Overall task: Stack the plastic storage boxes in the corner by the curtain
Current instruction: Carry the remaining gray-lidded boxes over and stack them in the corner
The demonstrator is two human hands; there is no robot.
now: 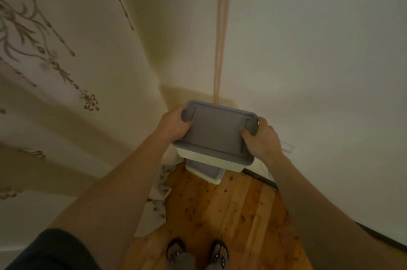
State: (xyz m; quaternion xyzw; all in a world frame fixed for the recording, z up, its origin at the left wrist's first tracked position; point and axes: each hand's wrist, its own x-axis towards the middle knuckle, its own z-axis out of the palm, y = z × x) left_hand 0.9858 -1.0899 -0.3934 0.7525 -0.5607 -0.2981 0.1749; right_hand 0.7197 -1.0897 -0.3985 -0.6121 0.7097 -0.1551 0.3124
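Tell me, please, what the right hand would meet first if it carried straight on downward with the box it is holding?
Probably the lower box on the floor: the right hand grips the grey-lidded box above it. The held box would land first; depth between them is unclear.

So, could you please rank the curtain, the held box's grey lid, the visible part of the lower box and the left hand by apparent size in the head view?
1. curtain, by far the largest.
2. grey lid of the held box.
3. and 4. left hand and the lower box look about alike; the lower box is mostly hidden and farther away, so I won't rank them.
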